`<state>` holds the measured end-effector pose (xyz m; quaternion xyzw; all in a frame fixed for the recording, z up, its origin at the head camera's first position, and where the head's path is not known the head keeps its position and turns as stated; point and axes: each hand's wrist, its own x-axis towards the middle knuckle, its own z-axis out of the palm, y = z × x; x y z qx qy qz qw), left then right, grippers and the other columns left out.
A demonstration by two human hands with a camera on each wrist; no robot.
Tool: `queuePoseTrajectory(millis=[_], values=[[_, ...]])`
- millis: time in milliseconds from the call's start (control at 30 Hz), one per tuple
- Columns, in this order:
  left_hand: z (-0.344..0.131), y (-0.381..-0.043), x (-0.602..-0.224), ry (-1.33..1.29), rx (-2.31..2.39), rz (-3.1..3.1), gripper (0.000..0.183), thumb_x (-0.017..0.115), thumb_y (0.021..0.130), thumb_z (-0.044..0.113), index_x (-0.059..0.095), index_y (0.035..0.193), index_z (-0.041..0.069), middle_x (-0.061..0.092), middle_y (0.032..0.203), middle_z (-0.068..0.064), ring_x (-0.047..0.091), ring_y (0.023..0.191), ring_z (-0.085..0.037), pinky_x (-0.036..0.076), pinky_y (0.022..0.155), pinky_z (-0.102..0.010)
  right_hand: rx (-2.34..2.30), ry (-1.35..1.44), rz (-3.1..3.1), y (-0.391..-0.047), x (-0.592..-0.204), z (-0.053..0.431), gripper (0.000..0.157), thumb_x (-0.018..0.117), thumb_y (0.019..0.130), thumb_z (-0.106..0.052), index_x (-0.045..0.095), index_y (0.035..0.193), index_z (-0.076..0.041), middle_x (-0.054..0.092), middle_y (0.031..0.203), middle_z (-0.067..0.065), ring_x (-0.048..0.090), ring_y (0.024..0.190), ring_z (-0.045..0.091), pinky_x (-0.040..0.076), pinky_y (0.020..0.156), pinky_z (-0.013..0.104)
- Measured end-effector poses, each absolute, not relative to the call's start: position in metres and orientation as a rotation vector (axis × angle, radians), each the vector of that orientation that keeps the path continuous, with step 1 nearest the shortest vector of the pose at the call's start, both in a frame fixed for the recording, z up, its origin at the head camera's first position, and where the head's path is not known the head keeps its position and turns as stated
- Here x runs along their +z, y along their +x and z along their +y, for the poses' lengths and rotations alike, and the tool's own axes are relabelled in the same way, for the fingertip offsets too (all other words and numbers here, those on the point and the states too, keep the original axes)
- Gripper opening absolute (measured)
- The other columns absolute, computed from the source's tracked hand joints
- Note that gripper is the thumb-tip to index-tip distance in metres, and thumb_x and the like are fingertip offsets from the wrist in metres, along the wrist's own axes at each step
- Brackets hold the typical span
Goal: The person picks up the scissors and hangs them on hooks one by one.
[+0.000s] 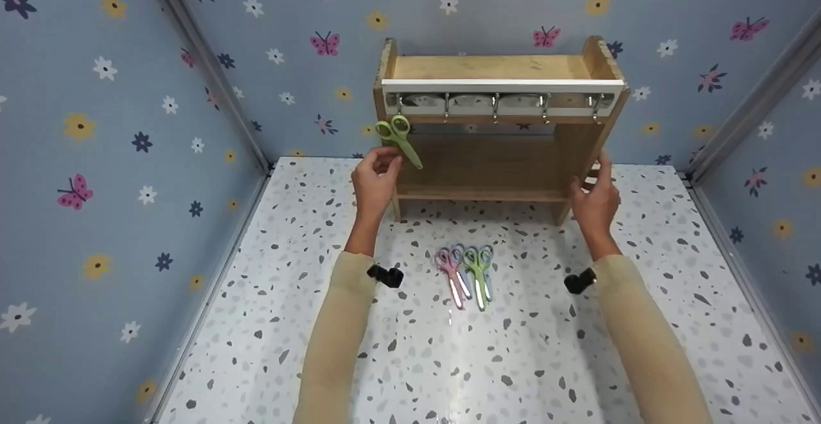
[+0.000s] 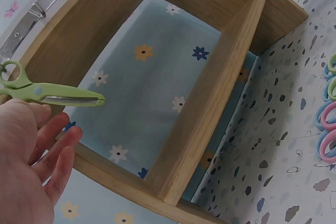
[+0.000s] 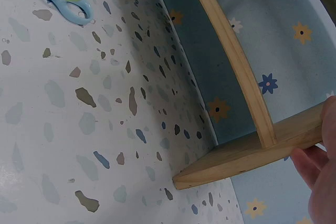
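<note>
A green pair of scissors [image 1: 399, 136] hangs by one loop at the leftmost hook of a small wooden shelf [image 1: 487, 191], blades slanting down to the right. Just below its handles is my left hand [image 1: 374, 182], fingers loosely bent, in front of the shelf's left side. In the left wrist view, this hand [image 2: 23, 156] covers part of the scissors' handle [image 2: 18, 80]; whether it touches them is unclear. At the opposite side, my right hand [image 1: 595, 201] grips the lower right side panel; the right wrist view shows its fingers [image 3: 308, 166] at the panel's edge.
More scissors, a pink pair [image 1: 451, 270], a green pair [image 1: 476, 273] and blue ones partly hidden, lie on the speckled white table [image 1: 507, 360] before the shelf. Several metal hooks [image 1: 495, 108] line the white rail. Flower-patterned walls [image 1: 128, 231] enclose the back and sides.
</note>
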<state>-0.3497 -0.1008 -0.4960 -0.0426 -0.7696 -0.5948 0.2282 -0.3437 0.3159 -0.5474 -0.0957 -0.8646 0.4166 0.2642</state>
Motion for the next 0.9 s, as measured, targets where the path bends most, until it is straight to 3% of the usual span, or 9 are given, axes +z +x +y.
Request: queuePoseTrajectory(millis=[233,533,900], values=[[-0.102,-0.349,-0.497,-0.136,-1.610,-2.122,0.021,0.076,0.106,0.008,0.077,0.124,-0.002,0.085,0.115,-0.022,0.082,0.103,-0.036,0.057,0.088,-0.022,1.081,-0.257,-2.326,-0.344,-0.550,0.316,0.066,0.063,0.111,-0.014,0.039,0.172,-0.023,0.072,0.144,0.028,0.077,0.127,0.048,0.062,0.110,0.063],[-0.102,-0.348,-0.503,-0.130,-1.644,-2.135,0.021,0.076,0.107,0.010,0.077,0.125,0.000,0.085,0.116,-0.021,0.081,0.106,-0.034,0.063,0.098,-0.041,1.100,-0.264,-2.326,-0.344,-0.551,0.316,0.066,0.064,0.111,-0.013,0.039,0.172,-0.025,0.072,0.145,0.026,0.076,0.130,0.046,0.062,0.111,0.061],[-0.103,-0.342,-0.519,-0.117,-1.659,-2.175,0.021,0.076,0.106,0.009,0.077,0.125,-0.001,0.084,0.118,-0.021,0.082,0.107,-0.035,0.065,0.095,-0.039,1.109,-0.264,-2.320,-0.345,-0.550,0.316,0.068,0.065,0.112,-0.012,0.039,0.172,-0.026,0.071,0.149,0.025,0.075,0.133,0.045,0.062,0.112,0.061]])
